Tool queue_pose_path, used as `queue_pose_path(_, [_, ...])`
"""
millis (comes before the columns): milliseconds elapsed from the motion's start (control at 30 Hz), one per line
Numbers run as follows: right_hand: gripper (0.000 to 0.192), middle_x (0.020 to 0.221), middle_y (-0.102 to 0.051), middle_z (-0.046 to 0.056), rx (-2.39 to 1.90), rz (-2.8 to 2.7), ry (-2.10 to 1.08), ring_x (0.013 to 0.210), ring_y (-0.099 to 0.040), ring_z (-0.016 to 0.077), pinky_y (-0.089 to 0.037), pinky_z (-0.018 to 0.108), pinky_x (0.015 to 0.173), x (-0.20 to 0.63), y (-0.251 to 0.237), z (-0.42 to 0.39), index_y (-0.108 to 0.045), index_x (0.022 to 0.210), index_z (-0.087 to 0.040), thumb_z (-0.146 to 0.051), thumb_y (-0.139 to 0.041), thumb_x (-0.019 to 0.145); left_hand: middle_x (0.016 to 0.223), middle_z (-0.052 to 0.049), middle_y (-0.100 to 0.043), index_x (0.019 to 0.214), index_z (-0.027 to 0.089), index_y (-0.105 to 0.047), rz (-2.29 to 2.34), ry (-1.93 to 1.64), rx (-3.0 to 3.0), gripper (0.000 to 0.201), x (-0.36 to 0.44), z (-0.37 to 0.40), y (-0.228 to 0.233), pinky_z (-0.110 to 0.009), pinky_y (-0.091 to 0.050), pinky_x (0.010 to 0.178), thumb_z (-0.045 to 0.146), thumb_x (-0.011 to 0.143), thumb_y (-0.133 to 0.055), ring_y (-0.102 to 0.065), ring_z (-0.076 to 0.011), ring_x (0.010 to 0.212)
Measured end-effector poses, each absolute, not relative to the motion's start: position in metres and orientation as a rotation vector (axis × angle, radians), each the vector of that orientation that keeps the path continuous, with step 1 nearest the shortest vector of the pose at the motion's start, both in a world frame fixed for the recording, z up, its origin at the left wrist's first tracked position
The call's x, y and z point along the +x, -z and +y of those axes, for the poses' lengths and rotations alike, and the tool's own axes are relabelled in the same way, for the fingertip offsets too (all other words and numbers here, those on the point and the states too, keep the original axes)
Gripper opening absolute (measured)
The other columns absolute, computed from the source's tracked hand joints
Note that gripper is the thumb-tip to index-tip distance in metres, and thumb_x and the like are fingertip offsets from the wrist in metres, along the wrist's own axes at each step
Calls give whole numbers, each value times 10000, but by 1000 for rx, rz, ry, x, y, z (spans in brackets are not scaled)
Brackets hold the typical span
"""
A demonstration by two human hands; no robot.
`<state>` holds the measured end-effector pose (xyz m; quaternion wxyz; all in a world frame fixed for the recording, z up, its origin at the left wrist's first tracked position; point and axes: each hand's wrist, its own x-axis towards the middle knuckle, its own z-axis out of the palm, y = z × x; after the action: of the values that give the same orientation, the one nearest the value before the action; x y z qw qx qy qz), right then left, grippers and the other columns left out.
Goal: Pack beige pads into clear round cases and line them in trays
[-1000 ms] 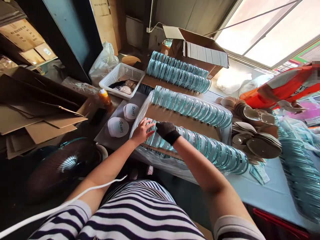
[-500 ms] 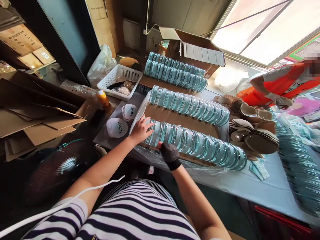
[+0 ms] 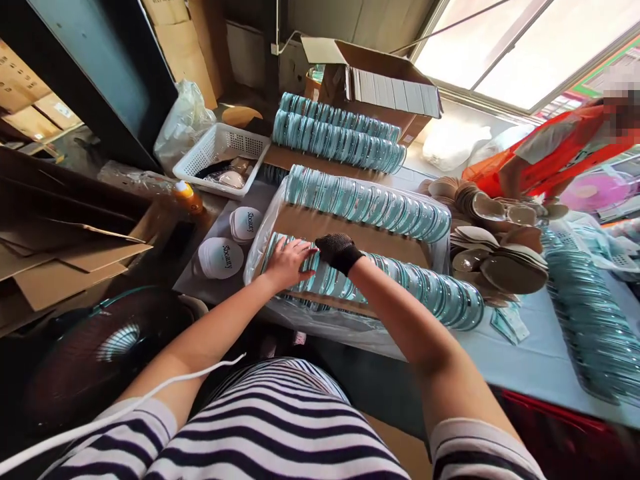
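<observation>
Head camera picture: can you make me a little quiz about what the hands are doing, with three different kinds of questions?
1. True or false: the left hand is bare and the right hand wears a dark glove.
2. What do both hands rest on? A) the white basket B) the near row of teal discs C) the orange bottle
3. Fill in: the two round white pads lie to the ____ of the left hand.

Key: 1 true; 2 B; 3 left.
</observation>
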<state>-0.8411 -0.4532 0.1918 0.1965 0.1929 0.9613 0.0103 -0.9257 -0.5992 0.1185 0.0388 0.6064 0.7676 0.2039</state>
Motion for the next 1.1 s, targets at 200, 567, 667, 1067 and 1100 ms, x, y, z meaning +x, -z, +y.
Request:
queue_pose_path(200, [412,1019,-739,138,844,2714,210,902,-705,274,-521,340,770,-757,-129,-528,-664,1182,-212,-336,-316,998,1448,-25,-526,1376,314,-537,2354,-597,1847,556,-924,-599,-121,-542,-137,1198,494,855,-611,-407,-286,1372])
queue_pose_path(567, [425,1148,-712,108,1111,2807,259,1017,-672,227,-485,291,838,-730,-145,-486,-648,1228,-220,-383,-322,1010,1550,-70,-385,1405,249,-514,2279,-516,1949,537,-909,-592,-137,-566,-159,1190,432,903,-558,-231,-315,1474])
queue_pose_path(667, [373,1150,-709,109,1059,2696,103,1036,-665,236,-477,271,787,-757,-179,-425,-660,1193,-208,-394,-440,957,1558,-51,-376,1454,261,-445,2192,-491,1998,586,-892,-575,-139,-556,-170,1194,449,908,-545,-257,-290,1469])
queue_pose_path(1067, [308,1067,-725,171,632,2711,-14,1000,-682,300,-500,352,799,-789,-182,-414,-704,1085,-173,-311,-501,898,1512,-34,-449,1458,312,-440,2223,-506,1987,632,-885,-563,-124,-539,-153,1203,471,863,-584,-380,-291,1407])
queue_pose_path(1100, [328,1060,-728,163,724,2738,29,979,-688,291,-501,346,795,-774,-177,-427,-697,1089,-181,-333,-461,918,1511,-32,-451,1454,316,-445,2223,-508,1981,629,-885,-563,-125,-545,-159,1200,470,861,-587,-381,-292,1407])
